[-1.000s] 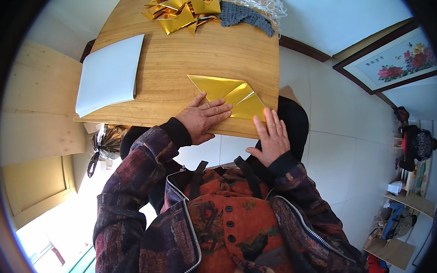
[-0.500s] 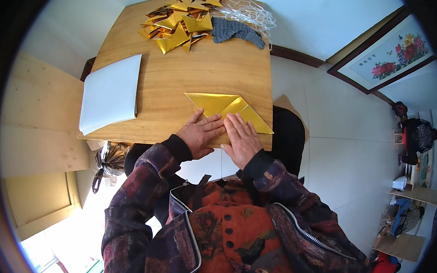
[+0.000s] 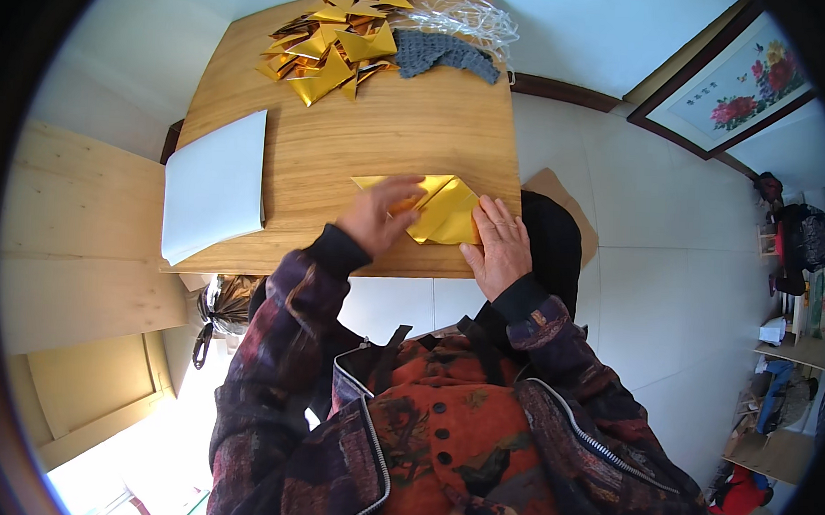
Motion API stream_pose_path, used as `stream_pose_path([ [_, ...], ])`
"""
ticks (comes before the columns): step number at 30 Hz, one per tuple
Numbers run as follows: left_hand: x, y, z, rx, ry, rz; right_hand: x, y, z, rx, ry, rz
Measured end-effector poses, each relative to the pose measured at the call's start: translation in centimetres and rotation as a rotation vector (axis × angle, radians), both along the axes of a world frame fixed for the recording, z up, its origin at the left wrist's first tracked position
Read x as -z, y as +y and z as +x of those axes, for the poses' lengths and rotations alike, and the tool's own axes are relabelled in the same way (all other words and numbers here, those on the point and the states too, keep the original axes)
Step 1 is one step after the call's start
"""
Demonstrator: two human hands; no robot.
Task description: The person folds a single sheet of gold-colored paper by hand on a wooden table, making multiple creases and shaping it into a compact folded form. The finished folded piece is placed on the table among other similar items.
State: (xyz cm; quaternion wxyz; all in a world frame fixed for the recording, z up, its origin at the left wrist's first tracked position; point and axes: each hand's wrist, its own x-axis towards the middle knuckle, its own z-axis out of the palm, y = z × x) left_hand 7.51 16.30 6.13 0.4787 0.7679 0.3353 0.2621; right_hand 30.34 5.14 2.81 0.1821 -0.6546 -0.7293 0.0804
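A sheet of shiny gold paper [image 3: 447,208], partly folded with a diagonal edge across it, lies near the table's front edge. My left hand [image 3: 377,217] is over its left part, slightly blurred, thumb and fingers apart; whether it touches the sheet I cannot tell. Flat fingers of my right hand [image 3: 502,249] rest on the sheet's right edge, which is folded over there. The left corner of the paper sticks out past my left fingers.
A stack of white sheets [image 3: 215,189] lies at the table's left. Folded gold pieces [image 3: 325,47] are heaped at the back, beside a grey knitted cloth [image 3: 444,56] and clear plastic strands [image 3: 464,19]. The wooden table [image 3: 390,132] ends just right of my right hand.
The gold sheet's right corner has been folded inward. My right hand has moved right onto that edge, and my left hand has risen from its flat press on the lower edge.
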Motion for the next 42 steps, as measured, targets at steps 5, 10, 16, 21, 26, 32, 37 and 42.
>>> stream_pose_path([
  [5,-0.1,3.5,2.4,-0.155,0.614,0.319,-0.4,0.0,-0.3,0.007,0.039,0.038],
  [10,-0.2,4.8,3.0,-0.097,0.801,0.278,-1.0,0.6,-0.4,0.01,0.08,0.031],
  [16,-1.5,3.9,1.2,-0.05,0.576,0.231,-2.1,2.4,-0.7,-0.007,0.19,0.155],
  [21,-4.3,-0.8,-0.9,-0.136,0.33,0.751,-4.1,3.5,-0.3,-0.09,0.231,0.334],
  [26,-2.3,-5.3,-2.1,-0.081,0.419,1.075,-3.1,2.9,-0.7,-0.253,0.159,0.373],
  [32,2.0,-7.1,-3.1,-0.054,0.438,0.932,-1.0,1.9,0.0,-0.403,0.036,0.091],
  [37,2.6,-7.2,-3.2,-0.054,0.436,0.83,-2.4,1.3,0.2,-0.447,0.067,-0.103],
  [42,2.0,-7.3,-3.5,-0.004,0.485,0.854,-2.6,2.2,-2.4,-0.401,-0.051,-0.07],
])
